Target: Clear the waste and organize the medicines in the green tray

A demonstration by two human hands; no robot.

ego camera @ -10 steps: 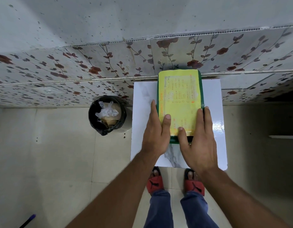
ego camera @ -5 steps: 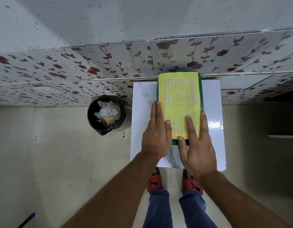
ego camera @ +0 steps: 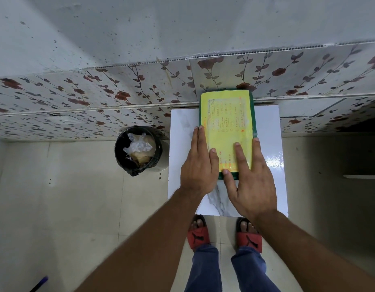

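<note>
The green tray (ego camera: 254, 114) lies lengthwise on a small white marble-look table (ego camera: 183, 144), its far end against the wall. A yellow printed paper (ego camera: 226, 119) covers its top, so whatever is inside stays hidden. My left hand (ego camera: 200, 165) lies flat along the tray's left side, fingers straight, thumb on the paper. My right hand (ego camera: 249, 180) presses flat on the paper's near right part, with its thumb at the tray's near edge.
A black waste bin (ego camera: 138, 152) holding crumpled clear plastic and brown scraps stands on the tiled floor left of the table. A floral-tiled wall runs behind. My feet in red sandals (ego camera: 198, 233) stand at the table's near edge. A blue pen (ego camera: 40, 283) lies bottom left.
Both hands have slid slightly forward along the tray and flattened, the right fingers moving further onto the yellow paper. The tray and paper have stayed in place.
</note>
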